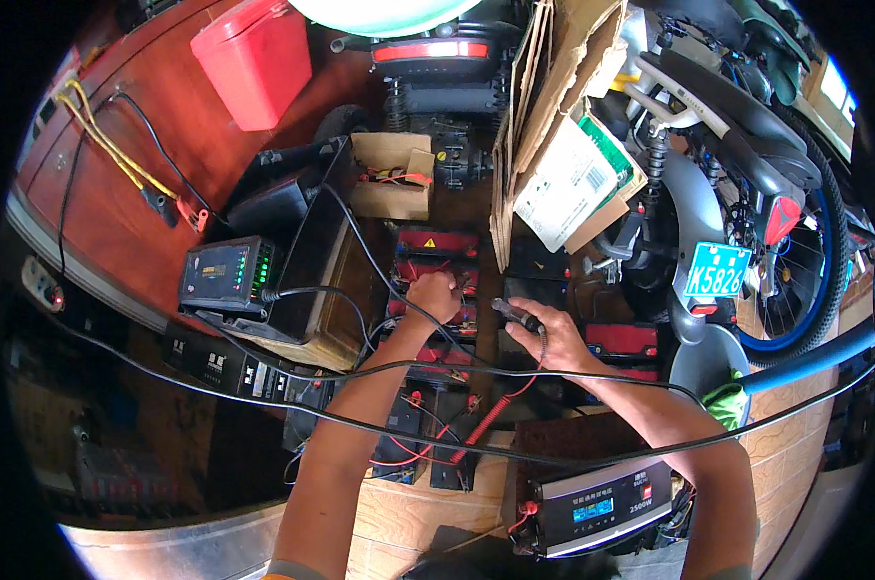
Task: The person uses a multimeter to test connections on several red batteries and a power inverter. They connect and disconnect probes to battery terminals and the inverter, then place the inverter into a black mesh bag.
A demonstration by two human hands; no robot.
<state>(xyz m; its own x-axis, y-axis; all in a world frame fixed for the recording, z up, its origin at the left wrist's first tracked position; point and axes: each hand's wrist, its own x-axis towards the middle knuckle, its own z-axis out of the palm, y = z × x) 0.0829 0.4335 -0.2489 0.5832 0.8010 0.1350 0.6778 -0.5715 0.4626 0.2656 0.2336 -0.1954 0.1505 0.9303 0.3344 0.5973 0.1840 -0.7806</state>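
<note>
My left hand [434,298] is closed over a row of red-topped batteries [437,243] on the floor. Its fingertips are bunched, and whatever they pinch is hidden. To its right, my right hand [553,336] grips a test pen [516,313] with a clear, stubby front end pointing toward the left hand. From the pen, a lead runs down into a coiled red cord [481,428] that ends among dark batteries [452,464] nearer me. Black cables [515,371] cross over both my forearms.
A charger with green lights [229,274] rests on a black box at left. A power unit with a lit display [602,512] lies near me at right. Cardboard [553,116] stands beyond my hands, with an electric bike [708,193] at right and a red bin [256,63] at far left.
</note>
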